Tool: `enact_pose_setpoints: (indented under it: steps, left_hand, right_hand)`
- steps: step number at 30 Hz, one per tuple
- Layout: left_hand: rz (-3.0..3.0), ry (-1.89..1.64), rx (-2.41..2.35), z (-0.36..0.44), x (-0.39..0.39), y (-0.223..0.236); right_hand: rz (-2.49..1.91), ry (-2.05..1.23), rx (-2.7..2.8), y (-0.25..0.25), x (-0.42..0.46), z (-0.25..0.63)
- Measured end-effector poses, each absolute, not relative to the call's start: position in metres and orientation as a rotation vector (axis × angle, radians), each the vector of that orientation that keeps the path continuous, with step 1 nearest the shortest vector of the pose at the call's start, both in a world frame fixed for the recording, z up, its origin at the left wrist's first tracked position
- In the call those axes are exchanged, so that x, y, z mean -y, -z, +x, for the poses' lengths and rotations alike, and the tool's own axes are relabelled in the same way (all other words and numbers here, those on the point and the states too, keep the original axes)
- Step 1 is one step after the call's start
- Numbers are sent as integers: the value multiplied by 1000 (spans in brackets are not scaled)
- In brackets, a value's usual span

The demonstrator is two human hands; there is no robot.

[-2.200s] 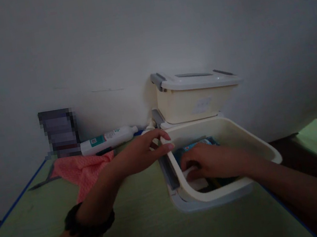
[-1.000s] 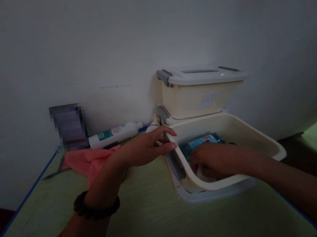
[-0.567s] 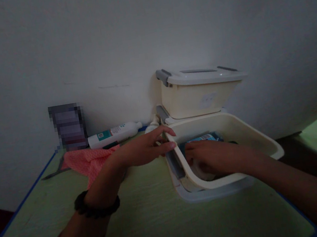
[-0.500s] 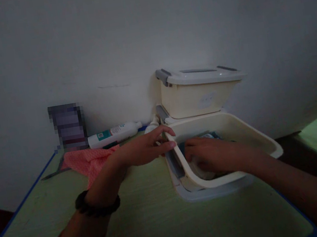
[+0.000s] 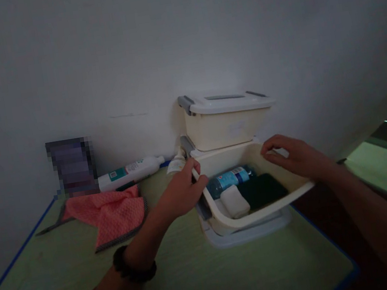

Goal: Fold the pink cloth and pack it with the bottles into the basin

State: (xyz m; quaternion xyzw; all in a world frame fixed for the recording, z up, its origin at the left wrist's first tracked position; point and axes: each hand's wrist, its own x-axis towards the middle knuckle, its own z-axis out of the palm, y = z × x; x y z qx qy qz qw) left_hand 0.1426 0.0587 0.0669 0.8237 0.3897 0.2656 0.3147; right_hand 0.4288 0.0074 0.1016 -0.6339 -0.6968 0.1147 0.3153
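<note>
My left hand is closed on the left rim of a cream plastic storage bin, thumb and fingers over the edge. Above the bin's right wall, my right hand has loosely bent fingers, a gap behind the thumb, and nothing visible in them. Inside the bin lies a clear bottle with a blue label, on its side along the back. In front of it are a white block-like item and a dark green pad, side by side.
A smaller lidded bin stands behind, against the wall. To the left are a pink cloth, a white bottle on its side and a pump bottle. The green table has a blue edge. Another surface is at right.
My right hand has come up out of the bin to its right side, uncovering the items inside. My left hand now wraps the left rim more firmly. The view has shifted slightly right.
</note>
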Motion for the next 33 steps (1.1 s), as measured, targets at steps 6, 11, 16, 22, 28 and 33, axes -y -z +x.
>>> enact_pose_setpoints:
  steps: [6,11,16,22,28,33]
  left_hand:
    - [1981,-845,-978,144,-58,-62]
    - [1840,-868,-952,132,-54,-64]
    - [1588,-903,-960,95,-42,-95]
    - [1641,-917,-1108,27,-38,-133]
    - [1589,-942,-1140,-39,-47,-122]
    - [1648,-844,-1224,-69,-59,-111]
  right_hand:
    - [-1804,-578,1408,-85,2,441]
    - [-1754,-908,1244,-88,12,418]
    - [-1637,-981,1228,-118,14,391]
    - [-1466,-1005,1324,-140,6,338]
    - [-1363,-1149,1362,-116,-13,274]
    - [-1343,-1218,1370,-90,-36,244]
